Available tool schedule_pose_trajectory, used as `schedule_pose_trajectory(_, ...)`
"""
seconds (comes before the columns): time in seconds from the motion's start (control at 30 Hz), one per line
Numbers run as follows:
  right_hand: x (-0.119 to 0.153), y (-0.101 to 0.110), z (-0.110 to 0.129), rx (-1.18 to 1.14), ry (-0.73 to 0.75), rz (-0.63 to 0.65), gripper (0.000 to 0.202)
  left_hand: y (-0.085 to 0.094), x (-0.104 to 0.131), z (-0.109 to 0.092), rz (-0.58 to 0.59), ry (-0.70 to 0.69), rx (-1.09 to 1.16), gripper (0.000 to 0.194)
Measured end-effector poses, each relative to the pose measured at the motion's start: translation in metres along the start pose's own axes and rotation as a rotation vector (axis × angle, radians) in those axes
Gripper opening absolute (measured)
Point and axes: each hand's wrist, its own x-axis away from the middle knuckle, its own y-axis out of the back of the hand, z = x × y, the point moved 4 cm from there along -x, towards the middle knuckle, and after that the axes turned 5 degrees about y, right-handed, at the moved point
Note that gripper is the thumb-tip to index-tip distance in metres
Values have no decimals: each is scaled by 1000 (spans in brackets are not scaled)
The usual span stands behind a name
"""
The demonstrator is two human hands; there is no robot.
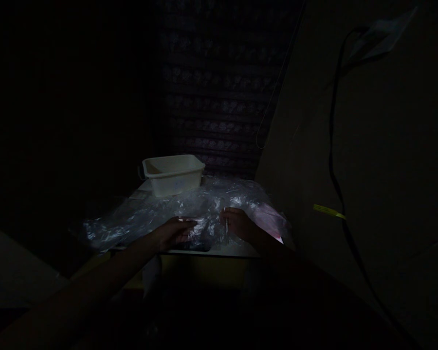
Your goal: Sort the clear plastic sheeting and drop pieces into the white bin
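Crumpled clear plastic film [219, 199] covers most of a small white-topped table [237, 250] and hangs past its left side. At the table's near edge, my left hand [175, 231] has its thumb and fingers closed on a piece of the film. Facing it, my right hand [238, 223] pinches another part of the film, fingers bent inward. A shiny stretch of plastic lies between the two hands. Whether the film is one sheet or several bags cannot be told in this dim light. Beneath my left hand, a dark flat shape on the tabletop is partly hidden.
A cream plastic tub [177, 183] stands at the table's back left. Pinkish material [270, 218] lies under plastic at the right. A dark cable [331, 146] with a yellow tag [328, 211] hangs along the right wall. Behind the table hangs a patterned curtain [219, 104].
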Motion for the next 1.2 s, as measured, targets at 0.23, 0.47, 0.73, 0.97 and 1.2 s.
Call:
schedule_pose_trajectory(0.23, 6, -1, -12, 6, -200, 172, 15, 9, -8, 3, -110, -66, -59, 6)
schedule_pose_trajectory(0.47, 4, 0, -17, -40, -152, 105, 11, 7, -7, 0, -98, -131, -2, 8)
schedule_pose_trajectory(0.73, 5, -7, -16, -17, -97, 47, 15, 6, -8, 2, -92, -94, 7, 3)
schedule_pose_trajectory(0.97, 7, -8, -14, 38, -116, 92, 17, 8, -8, 1, -142, -128, 14, 7)
schedule_pose_trajectory(1.2, 2, -1, -18, 19, -105, 89, 14, 8, -3, 0, -173, -109, -4, 4)
